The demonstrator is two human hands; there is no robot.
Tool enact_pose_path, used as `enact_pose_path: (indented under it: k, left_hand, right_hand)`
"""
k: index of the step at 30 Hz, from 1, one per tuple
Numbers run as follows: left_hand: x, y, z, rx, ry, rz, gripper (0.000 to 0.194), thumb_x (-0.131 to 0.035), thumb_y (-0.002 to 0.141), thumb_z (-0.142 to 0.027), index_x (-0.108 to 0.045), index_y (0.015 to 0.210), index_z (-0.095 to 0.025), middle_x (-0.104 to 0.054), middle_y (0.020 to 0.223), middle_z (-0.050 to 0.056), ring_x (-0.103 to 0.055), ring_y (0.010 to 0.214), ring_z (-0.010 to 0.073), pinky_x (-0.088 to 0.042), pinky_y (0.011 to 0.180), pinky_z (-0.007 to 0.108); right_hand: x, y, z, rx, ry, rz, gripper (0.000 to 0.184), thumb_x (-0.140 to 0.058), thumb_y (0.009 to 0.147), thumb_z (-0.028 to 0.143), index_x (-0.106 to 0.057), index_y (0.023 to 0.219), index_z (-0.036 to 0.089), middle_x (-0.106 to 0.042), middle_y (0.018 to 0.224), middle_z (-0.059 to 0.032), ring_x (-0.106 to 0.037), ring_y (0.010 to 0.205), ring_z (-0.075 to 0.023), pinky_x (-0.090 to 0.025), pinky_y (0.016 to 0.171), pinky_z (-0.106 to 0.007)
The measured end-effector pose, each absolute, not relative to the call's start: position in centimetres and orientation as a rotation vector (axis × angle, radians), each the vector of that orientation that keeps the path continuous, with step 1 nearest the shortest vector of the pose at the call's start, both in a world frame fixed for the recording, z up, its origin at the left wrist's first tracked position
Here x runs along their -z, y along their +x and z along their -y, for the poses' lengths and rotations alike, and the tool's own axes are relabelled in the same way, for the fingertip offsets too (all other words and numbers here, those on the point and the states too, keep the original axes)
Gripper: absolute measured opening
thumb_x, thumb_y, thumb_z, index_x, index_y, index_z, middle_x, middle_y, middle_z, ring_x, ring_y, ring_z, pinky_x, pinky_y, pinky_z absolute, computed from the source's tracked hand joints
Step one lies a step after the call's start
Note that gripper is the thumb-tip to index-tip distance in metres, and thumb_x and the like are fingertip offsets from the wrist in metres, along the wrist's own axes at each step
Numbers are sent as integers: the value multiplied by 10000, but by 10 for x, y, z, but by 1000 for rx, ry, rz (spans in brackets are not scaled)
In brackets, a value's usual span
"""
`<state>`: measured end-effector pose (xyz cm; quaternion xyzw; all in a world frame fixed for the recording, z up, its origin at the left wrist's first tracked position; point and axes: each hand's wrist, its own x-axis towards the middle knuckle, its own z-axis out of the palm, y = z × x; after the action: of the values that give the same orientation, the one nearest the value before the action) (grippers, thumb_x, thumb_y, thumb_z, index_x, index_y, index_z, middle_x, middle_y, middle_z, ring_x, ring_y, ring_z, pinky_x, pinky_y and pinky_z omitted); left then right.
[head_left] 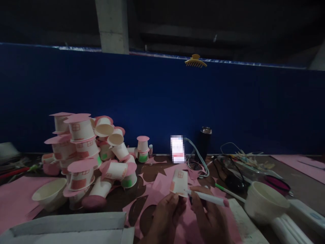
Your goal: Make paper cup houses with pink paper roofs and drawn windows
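My left hand [167,211] is closed around the lower end of a white paper cup [180,181], which carries a red window outline and a red patch on its side. In my right hand [209,213] is a white marker pen [209,197] with a pinkish-red end pointing right; its other end meets the cup near the rim. Pink paper sheets with round cut-outs [156,188] lie beneath both hands. Left of them, paper cups with pink paper discs are piled up, among them a cup with a red door and window [80,130].
A white box [68,223] sits front left, behind it a pale bowl [50,193]. A lit phone [178,149] and a dark flask [204,144] stand by the blue partition [152,98]. Stacked plain cups [265,201], a green pen [228,192] and cables lie right.
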<state>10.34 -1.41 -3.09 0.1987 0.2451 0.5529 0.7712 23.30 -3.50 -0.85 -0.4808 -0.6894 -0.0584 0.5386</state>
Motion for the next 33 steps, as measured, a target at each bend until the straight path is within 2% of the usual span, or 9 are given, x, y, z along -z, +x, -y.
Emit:
enact_pose_path:
  k: [7, 11, 19, 28, 33]
  left_hand:
    - [29, 103, 15, -1221, 411, -527, 254, -873, 581, -244, -733, 740, -104, -726, 790, 84, -675, 782, 162, -555, 800, 264]
    - [30, 103, 16, -1226, 422, -506, 240, -858, 611, -253, -738, 754, -101, -732, 802, 91, -681, 794, 168, -557, 802, 263]
    - [29, 103, 15, -1235, 396, -498, 252, -872, 584, -241, -735, 741, -98, -735, 787, 88, -686, 785, 170, -560, 802, 266]
    - [34, 103, 16, -1220, 425, -482, 198, -840, 637, -222, -732, 754, -104, -729, 813, 86, -677, 817, 166, -544, 841, 274]
    - [29, 104, 16, -1192, 477, -529, 221, -843, 629, -242, -739, 768, -104, -720, 812, 86, -663, 803, 157, -533, 813, 254]
  right_hand:
    - [10, 233, 30, 248, -1161, 1662, 174, -467, 948, 314, -604, 941, 207, -718, 842, -81, -684, 705, -202, -540, 611, -304]
    - [11, 233, 29, 323, -1160, 1714, 212, -438, 962, 348, -599, 928, 214, -725, 788, -58, -681, 677, -204, -534, 638, -329]
    - [16, 232, 28, 303, -1213, 1711, 219, -434, 961, 349, -593, 904, 211, -715, 786, -68, -665, 621, -194, -515, 549, -299]
    - [15, 231, 29, 299, -1181, 1683, 204, -453, 952, 331, -605, 897, 207, -713, 752, -72, -670, 650, -212, -525, 579, -314]
    - [8, 232, 35, 217, -1158, 1650, 158, -461, 949, 279, -602, 957, 207, -712, 839, -87, -689, 748, -205, -541, 648, -305]
